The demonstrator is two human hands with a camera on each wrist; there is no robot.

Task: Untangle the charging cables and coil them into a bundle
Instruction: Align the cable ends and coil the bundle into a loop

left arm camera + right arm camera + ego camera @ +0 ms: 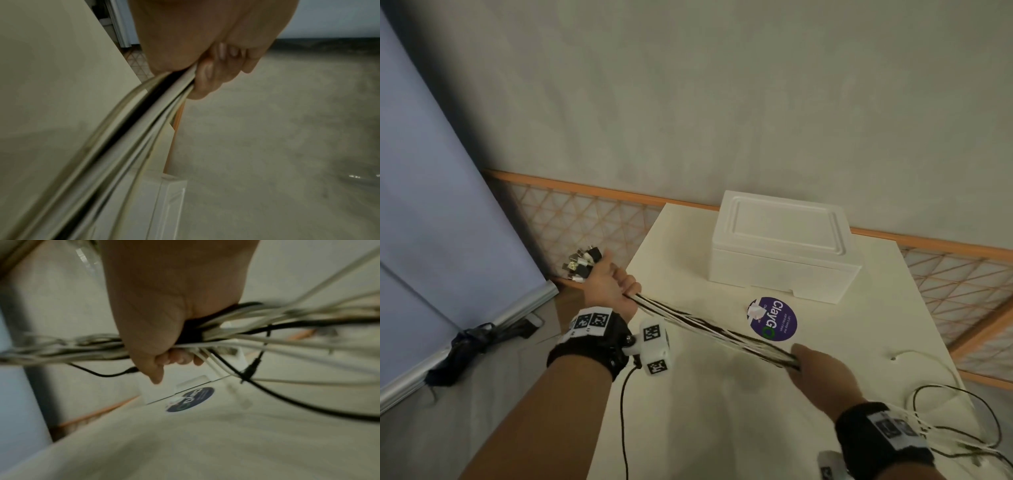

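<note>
White and black charging cables [709, 329] stretch taut across the middle of the head view, from the left hand [609, 284] at centre left down to the right hand [822, 370] at lower right. Both hands are fisted round the strands, the plug ends [582, 265] sticking out past the left fist. Behind them on the cream table [722, 428] sit a white foam box [784, 246] and a purple sticker [772, 320], with loose cable tails [959, 435] trailing at lower right.

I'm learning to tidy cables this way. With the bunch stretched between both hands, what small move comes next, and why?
Probably slide the right hand further along the cables toward the loose tails. The left hand grips the plug ends together and the span looks straight, but the tails beyond the right hand lie looped on the table.
</note>
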